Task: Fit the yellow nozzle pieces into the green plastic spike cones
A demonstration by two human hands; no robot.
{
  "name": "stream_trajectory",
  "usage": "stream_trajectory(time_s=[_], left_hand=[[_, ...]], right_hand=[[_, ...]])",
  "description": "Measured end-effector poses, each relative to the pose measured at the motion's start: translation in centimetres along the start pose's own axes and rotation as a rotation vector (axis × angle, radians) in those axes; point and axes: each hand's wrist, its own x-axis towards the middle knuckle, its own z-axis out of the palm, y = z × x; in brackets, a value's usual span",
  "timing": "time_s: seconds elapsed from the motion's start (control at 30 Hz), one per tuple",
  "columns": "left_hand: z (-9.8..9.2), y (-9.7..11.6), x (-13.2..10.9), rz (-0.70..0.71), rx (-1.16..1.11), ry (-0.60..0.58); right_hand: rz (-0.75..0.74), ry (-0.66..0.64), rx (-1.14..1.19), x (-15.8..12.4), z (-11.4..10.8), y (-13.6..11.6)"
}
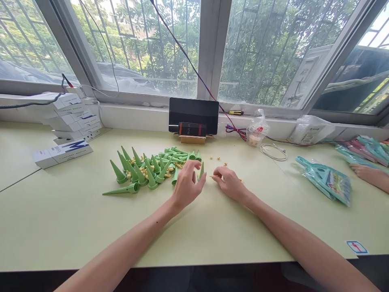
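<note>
My left hand (187, 183) is at the right end of a pile of green plastic spikes (141, 174). Its thumb and index finger are apart, and one green spike (201, 169) stands upright right behind the thumb. I cannot see whether the hand touches that spike. To its right, my right hand (228, 183) pinches a small yellow piece (212, 176) between thumb and fingertips. More yellow pieces (225, 164) lie loose beyond the right hand. Others are mixed in among the spikes. A single spike (121, 190) lies flat at the pile's front left.
A phone (191, 129) leans on a dark tablet (193, 109) by the window. White boxes (63, 153) are stacked at left. At right lie a bagged teal dustpan (326, 178), a coiled white cable (275, 151) and a plastic bag (257, 129). Another person's hand (370, 176) is at the far right.
</note>
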Motion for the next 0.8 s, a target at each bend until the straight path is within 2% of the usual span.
stream_trajectory(time_s=[0.1,0.23,0.4,0.57,0.8], left_hand=[[0.1,0.0,-0.2,0.048,-0.016,-0.048],[0.4,-0.2,-0.4,-0.007,-0.01,-0.188],[0.4,0.1,-0.6,0.014,-0.019,-0.287],[0.5,0.1,-0.7,0.039,-0.041,-0.309],[0.6,0.1,-0.6,-0.002,-0.065,-0.277]], right_hand=[[-0.047,0.075,0.084,0.0,0.0,-0.5],[-0.119,0.127,0.164,-0.3,-0.1,-1.2],[-0.11,0.158,0.199,-0.4,-0.3,-1.6],[-0.066,0.185,0.207,-0.3,-0.3,-1.6],[-0.06,0.174,0.231,-0.5,-0.2,-1.4]])
